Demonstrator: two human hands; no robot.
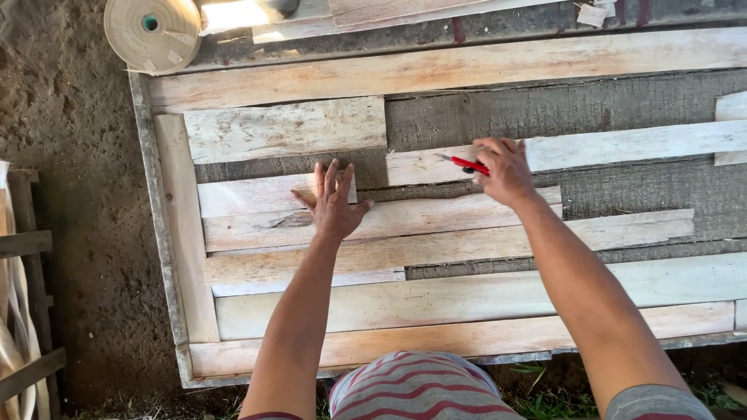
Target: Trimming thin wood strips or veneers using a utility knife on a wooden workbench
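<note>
Pale wood veneer strips (436,249) lie in overlapping rows on a grey work board (482,109). My left hand (333,202) rests flat with fingers spread on a short veneer strip (257,194) at the left-middle. My right hand (504,171) holds a red-handled cutter (465,163), its tip pointing left onto a long veneer strip (622,146) near that strip's left end. The two hands are about a hand's width apart.
A roll of pale tape (153,31) sits at the board's far left corner. Bare dirt floor (78,194) lies to the left, with a wooden frame (27,311) at the lower left. More boards lie along the far edge. My striped shirt shows at the bottom.
</note>
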